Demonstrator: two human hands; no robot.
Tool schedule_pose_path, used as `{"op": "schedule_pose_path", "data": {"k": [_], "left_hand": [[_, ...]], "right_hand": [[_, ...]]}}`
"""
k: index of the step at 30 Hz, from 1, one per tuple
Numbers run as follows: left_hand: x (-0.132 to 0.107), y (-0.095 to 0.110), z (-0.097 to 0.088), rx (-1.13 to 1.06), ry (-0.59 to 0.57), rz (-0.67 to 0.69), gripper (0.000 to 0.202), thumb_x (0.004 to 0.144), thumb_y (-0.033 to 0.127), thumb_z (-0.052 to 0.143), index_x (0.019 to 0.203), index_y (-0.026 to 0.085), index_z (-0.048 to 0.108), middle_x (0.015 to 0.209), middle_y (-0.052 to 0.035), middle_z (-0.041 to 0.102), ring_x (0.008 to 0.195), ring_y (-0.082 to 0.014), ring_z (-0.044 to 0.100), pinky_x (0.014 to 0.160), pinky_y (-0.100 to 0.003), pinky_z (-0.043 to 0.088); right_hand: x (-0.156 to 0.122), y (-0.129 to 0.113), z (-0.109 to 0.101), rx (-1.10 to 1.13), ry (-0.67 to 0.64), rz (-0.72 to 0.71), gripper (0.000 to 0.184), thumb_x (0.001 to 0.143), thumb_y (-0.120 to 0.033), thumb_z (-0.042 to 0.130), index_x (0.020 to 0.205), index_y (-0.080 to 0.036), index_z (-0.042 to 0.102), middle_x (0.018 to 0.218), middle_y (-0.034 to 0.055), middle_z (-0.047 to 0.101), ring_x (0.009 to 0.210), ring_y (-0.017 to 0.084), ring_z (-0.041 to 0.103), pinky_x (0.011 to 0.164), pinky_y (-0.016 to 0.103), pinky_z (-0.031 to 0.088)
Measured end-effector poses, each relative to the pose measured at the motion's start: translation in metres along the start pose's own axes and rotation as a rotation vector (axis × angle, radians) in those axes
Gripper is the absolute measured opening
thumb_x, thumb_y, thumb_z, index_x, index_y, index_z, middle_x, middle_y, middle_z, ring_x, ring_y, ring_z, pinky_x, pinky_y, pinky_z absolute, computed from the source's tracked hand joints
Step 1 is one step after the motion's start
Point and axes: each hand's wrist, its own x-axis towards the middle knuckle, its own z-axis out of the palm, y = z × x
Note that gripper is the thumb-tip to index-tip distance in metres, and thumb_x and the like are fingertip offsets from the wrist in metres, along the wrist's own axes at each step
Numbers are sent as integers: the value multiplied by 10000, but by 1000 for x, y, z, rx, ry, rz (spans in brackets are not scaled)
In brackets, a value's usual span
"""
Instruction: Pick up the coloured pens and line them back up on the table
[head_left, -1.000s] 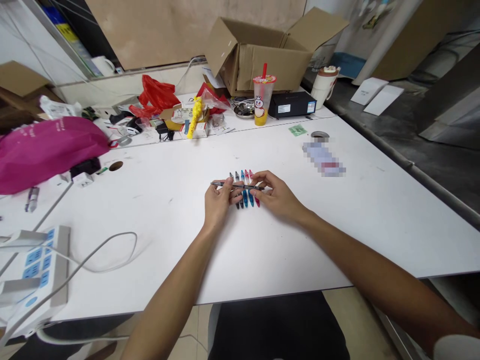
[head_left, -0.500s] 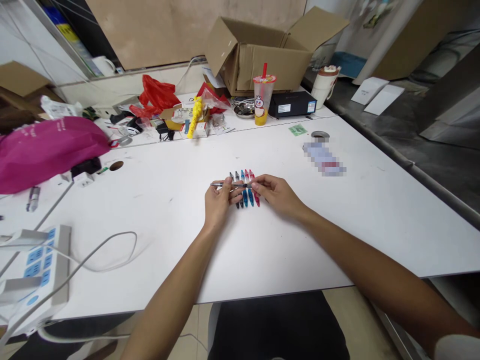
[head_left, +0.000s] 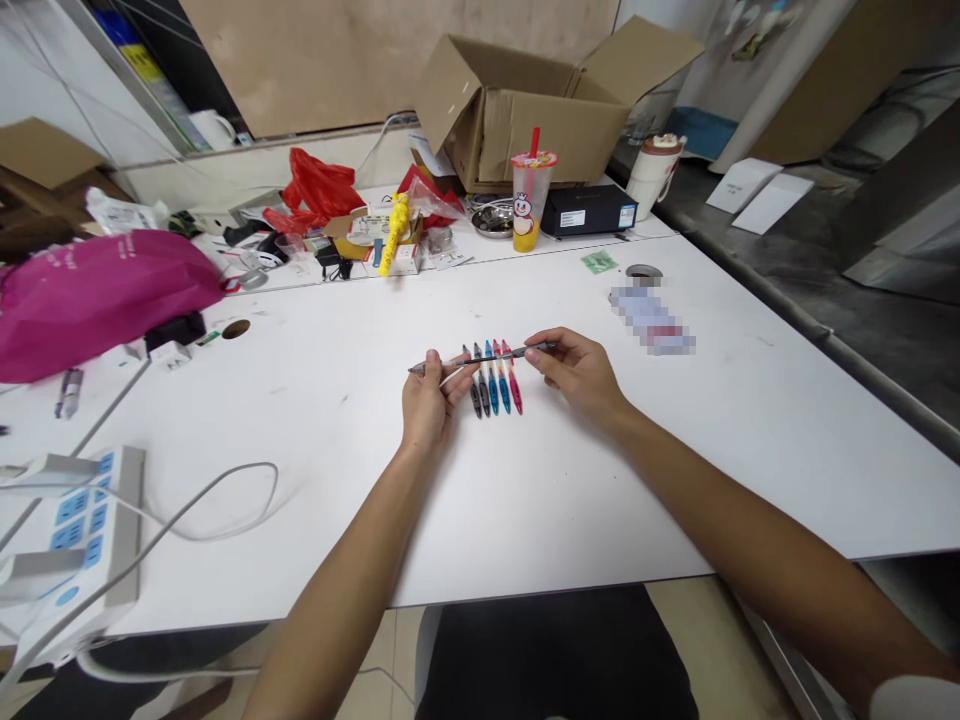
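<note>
My left hand pinches one grey section of a pen between thumb and fingers. Opposite it, my right hand grips the other grey section. Between the hands a thin dark refill bridges the two sections, held nearly level with the right end slightly higher. Under it, a row of several pens lies side by side on the white table: black-grey pens, blue pens and a pink pen. The held pen and left fingers cover parts of them.
A pixelated pale item lies at the right near a tape roll and a green packet. Along the back stand a drink cup, a black box and a cardboard box. A power strip and cable occupy the left.
My right hand has moved right and slightly up with its pen section, so the sections are farther apart and more refill shows. The left hand has shifted slightly left.
</note>
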Motion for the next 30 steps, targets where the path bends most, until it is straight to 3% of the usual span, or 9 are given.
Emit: {"op": "schedule_pose_path", "data": {"k": [3, 6, 10, 13, 16, 19, 24, 30], "left_hand": [[3, 1, -3, -19, 20, 25, 322, 1002, 427, 603, 906, 123, 653, 1125, -181, 768, 894, -188, 790, 709, -207, 629], [3, 2, -5, -19, 33, 50, 309, 1000, 434, 605, 906, 140, 621, 1092, -160, 774, 855, -169, 790, 648, -171, 604], [1, 4, -5, 20, 24, 82, 316, 970, 470, 644, 970, 160, 581, 1089, -157, 772, 882, -188, 792, 613, -174, 584], [-2, 4, -3, 62, 2, 102, 368, 935, 522, 672, 1000, 188, 533, 1074, -149, 776, 903, -219, 796, 565, -180, 561], [-4, 3, -1, 103, -18, 115, 415, 911, 571, 679, 1007, 210, 499, 1063, -134, 780, 893, -237, 799, 529, -186, 544], [-5, 1, 0, 137, -33, 117, 435, 904, 586, 679, 1028, 215, 489, 1070, -132, 779, 876, -245, 801, 508, -193, 534], [-6, -3, 0, 165, -66, 112, 454, 895, 609, 675, 1018, 211, 495, 1104, -143, 772, 906, -256, 798, 504, -195, 525], [-7, -1, 1, 178, -55, 110, 423, 911, 587, 668, 1017, 198, 539, 1109, -152, 775, 959, -256, 786, 534, -206, 543]], "right_hand": [[3, -4, -4, 101, 63, 81, 315, 735, -446, 849, 895, -212, 711, 647, -37, 528, 578, 108, 443, 485, 255, 347], [6, -4, -8, 229, 118, 155, 323, 728, -451, 842, 863, -227, 653, 685, -29, 552, 585, 105, 459, 455, 234, 291], [6, 0, -8, 295, 104, 206, 332, 736, -425, 823, 840, -235, 571, 876, 14, 656, 649, 115, 534, 466, 232, 314], [3, 4, -4, 321, 23, 245, 289, 770, -408, 769, 962, -257, 615, 811, -23, 579, 622, 116, 490, 486, 247, 337], [-3, 6, 1, 204, -78, 245, 289, 815, -415, 734, 1043, -246, 681, 711, -53, 445, 570, 107, 382, 509, 273, 342], [-7, 9, 5, -32, -133, 176, 296, 842, -458, 745, 1012, -216, 727, 685, -50, 428, 592, 113, 372, 565, 295, 345], [-8, 13, 6, -167, -80, 98, 372, 839, -559, 747, 916, -195, 740, 710, -22, 510, 643, 128, 403, 600, 304, 321], [-9, 11, 8, -176, -50, 75, 430, 855, -616, 706, 804, -189, 696, 688, -22, 477, 651, 134, 392, 602, 303, 326]]}}
